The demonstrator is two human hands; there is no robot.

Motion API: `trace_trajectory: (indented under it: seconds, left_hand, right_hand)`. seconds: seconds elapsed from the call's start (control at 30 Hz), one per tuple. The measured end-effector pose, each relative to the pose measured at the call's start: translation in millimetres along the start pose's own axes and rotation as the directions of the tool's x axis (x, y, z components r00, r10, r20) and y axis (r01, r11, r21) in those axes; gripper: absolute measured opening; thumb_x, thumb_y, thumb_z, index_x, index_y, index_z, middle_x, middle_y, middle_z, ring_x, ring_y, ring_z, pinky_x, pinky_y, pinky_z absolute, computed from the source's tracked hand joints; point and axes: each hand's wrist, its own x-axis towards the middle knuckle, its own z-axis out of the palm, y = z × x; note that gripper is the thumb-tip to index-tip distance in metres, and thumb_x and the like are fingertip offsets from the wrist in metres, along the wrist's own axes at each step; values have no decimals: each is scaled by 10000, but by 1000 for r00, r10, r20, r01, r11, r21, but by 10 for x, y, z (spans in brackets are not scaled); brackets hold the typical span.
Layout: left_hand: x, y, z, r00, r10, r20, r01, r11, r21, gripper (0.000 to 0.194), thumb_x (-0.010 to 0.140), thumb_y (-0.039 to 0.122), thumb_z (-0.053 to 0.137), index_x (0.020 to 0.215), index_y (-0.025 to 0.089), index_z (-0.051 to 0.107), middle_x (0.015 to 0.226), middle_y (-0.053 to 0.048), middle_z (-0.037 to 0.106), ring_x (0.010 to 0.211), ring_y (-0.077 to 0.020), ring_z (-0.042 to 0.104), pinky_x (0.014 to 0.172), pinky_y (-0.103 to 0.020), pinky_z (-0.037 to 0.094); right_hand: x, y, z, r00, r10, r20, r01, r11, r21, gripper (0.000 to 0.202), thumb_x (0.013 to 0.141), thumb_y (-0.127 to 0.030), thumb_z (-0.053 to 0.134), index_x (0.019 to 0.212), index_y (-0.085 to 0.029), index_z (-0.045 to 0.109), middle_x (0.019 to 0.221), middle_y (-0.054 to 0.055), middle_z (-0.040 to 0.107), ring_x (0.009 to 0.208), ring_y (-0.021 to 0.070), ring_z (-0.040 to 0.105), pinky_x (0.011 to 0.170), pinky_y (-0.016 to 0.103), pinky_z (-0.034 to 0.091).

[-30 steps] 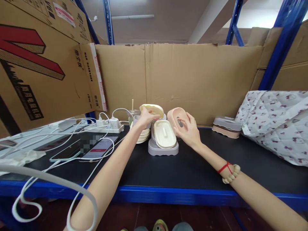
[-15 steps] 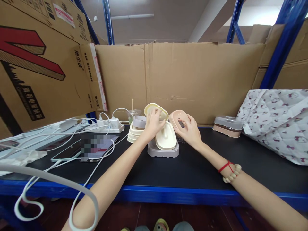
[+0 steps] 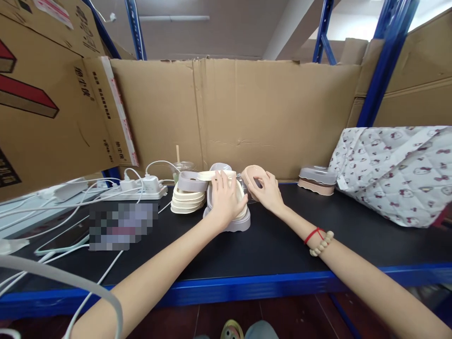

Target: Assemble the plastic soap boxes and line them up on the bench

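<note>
Got L hand point(image 3: 226, 200) palm-down w/ fingers stretched out and a bit spread at a cream lid point(image 3: 204, 176), seen nearly edge-on. Can't tell whether gripping that lid or just pressing on it, tbh. Right under the hand, mostly hidden, a cream tray point(image 3: 242, 197), and below it a grey base point(image 3: 240, 225) on the black tabletop point(image 3: 282, 245). Def gripping a pink tub point(image 3: 250, 176) w/ R hand point(image 3: 271, 193), fingers bent in near the dark oval hole, tilted and just R of the cream stuff. Wearing a red string + bead bracelet point(image 3: 322, 244) on that wrist. Just L of the L hand, a stack of cream trays point(image 3: 187, 203) w/ a grey tub point(image 3: 189, 181) on top. Behind that, a clear cup point(image 3: 183, 165) w/ straw, and further L a power strip point(image 3: 151, 194) w/ white cables. Well off to the R, a pink box w/ grey lid point(image 3: 318, 177) next to a quilted bag point(image 3: 395, 174) w/ a cartoon print. In the bg, plain cardboard point(image 3: 247, 113) across the back of the shelf.
</note>
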Motion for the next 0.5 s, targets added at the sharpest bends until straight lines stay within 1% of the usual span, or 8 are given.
trace_trajectory:
  seconds: [0.1,0.17,0.27,0.33,0.37,0.4,0.43,0.5]
  left_hand:
    - [21,-27,88,999,30,-18,-31,999,-44,654,820,461,476,1351,81,448,1448,-230,379,1372,-389,272,1092,-540,244]
    - [55,-71,147,997,61,-49,-65,994,-89,634,813,448,490,1341,98,459,1457,-225,365,1374,-385,269,1090,-555,243]
    - [104,-147,216,990,105,-97,-119,981,-155,589,806,417,501,1312,116,486,1459,-209,372,1378,-369,273,1096,-554,236]
    - [121,-181,238,987,108,-120,-129,974,-185,556,810,399,488,1287,114,506,1447,-211,392,1376,-365,281,1099,-553,230]
    - [125,-190,242,985,110,-135,-135,972,-194,538,813,391,478,1274,116,517,1439,-211,404,1373,-364,289,1097,-557,230]
    - [127,-194,241,982,116,-150,-145,969,-200,519,816,383,468,1260,120,526,1431,-210,416,1369,-363,298,1093,-561,233]
    - [126,-194,235,979,125,-163,-157,966,-203,499,818,372,460,1244,125,536,1422,-209,428,1365,-361,310,1089,-562,239]
    - [122,-185,213,972,144,-183,-182,961,-207,455,820,342,449,1213,139,556,1404,-199,455,1356,-348,331,1084,-548,257]
  right_hand:
    - [65,26,-56,999,24,-45,-25,999,-22,418,737,-528,556,1058,-261,583,1287,95,458,1166,301,484,923,483,433]
    - [138,104,-128,993,60,-98,-68,995,-73,472,722,-515,565,1114,-252,546,1296,113,442,1172,322,464,931,510,415]
    - [242,345,-242,964,205,-167,-230,962,-150,596,675,-457,611,1204,-218,482,1285,167,443,1186,375,434,931,582,378]
    - [286,570,-291,929,329,-171,-359,912,-198,623,643,-448,639,1194,-196,495,1235,201,476,1180,409,434,916,626,361]
    - [300,688,-305,920,358,-159,-386,896,-221,600,634,-467,645,1155,-194,524,1196,207,502,1165,422,446,896,644,363]
    - [312,800,-313,926,351,-139,-376,895,-239,555,630,-498,644,1093,-202,561,1148,204,530,1140,427,466,871,655,372]
    - [323,902,-318,945,306,-114,-326,912,-249,494,633,-531,635,1009,-214,595,1091,191,559,1110,424,490,847,657,385]
    - [351,1050,-333,987,151,-63,-162,956,-244,393,667,-574,589,851,-229,625,980,166,598,1041,404,538,812,641,412]
